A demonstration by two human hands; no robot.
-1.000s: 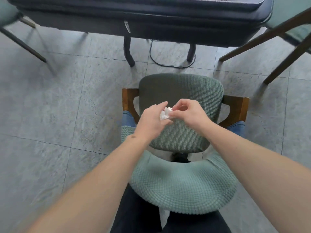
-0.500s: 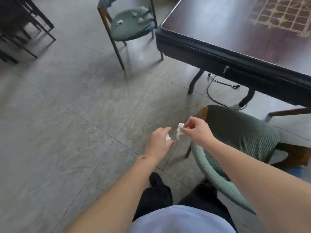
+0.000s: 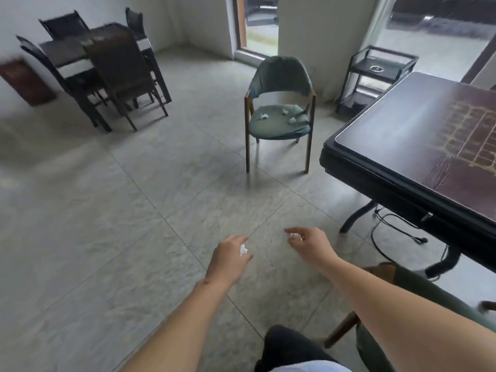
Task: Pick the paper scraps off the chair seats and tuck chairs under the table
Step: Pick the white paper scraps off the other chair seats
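My left hand (image 3: 230,258) hangs over the bare floor, closed on a white paper scrap (image 3: 243,249). A little to its right, my right hand (image 3: 308,244) pinches a small white paper scrap (image 3: 294,235) at its fingertips. A green chair (image 3: 279,127) stands apart from the dark table (image 3: 418,146), facing me, with several paper scraps (image 3: 263,116) on its seat. Part of a second green chair (image 3: 408,288) shows at the lower right, beside my right forearm.
A black cable (image 3: 386,232) lies on the floor under the table, near its curved leg (image 3: 355,220). A black side stand (image 3: 375,73) is behind the table. A dark dining set (image 3: 107,71) stands at the back left. Grey tiled floor spreads between.
My view has swung up and left from the near chair to the room. Both hands have moved off the chair back and apart, each still with a paper scrap.
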